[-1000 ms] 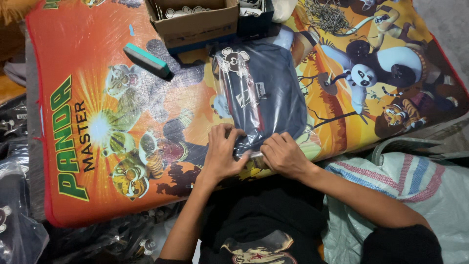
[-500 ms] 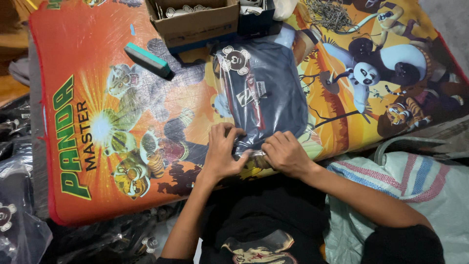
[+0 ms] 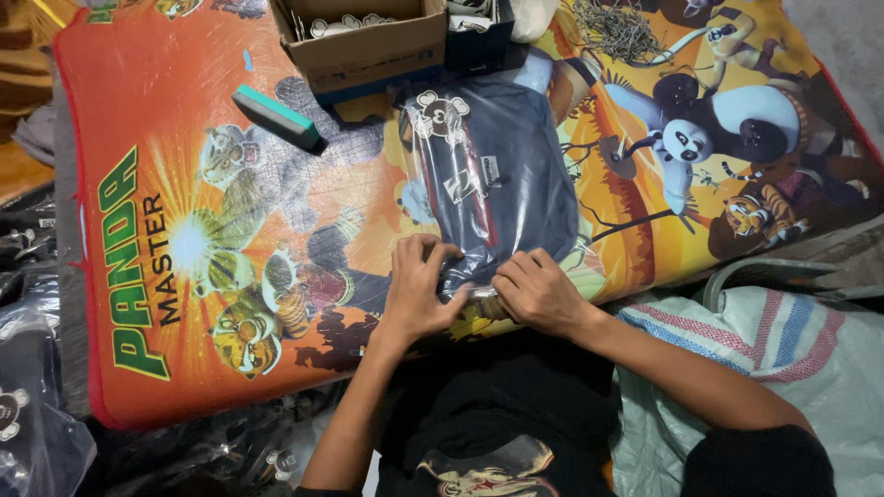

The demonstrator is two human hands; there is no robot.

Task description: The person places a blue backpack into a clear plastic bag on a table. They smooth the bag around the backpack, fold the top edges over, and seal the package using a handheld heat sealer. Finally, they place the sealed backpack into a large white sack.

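A dark folded piece of clothing is already inside a clear plastic bag (image 3: 493, 189), which lies flat on the bright cartoon mat (image 3: 184, 184). The left hand (image 3: 416, 287) and the right hand (image 3: 537, 293) both press on the bag's near edge. Their fingers are bent and pinch the plastic there. The packing looks almost done; it seems only the open end is left to close. A cardboard box (image 3: 368, 46) and a green block (image 3: 276, 116) sit farther back.
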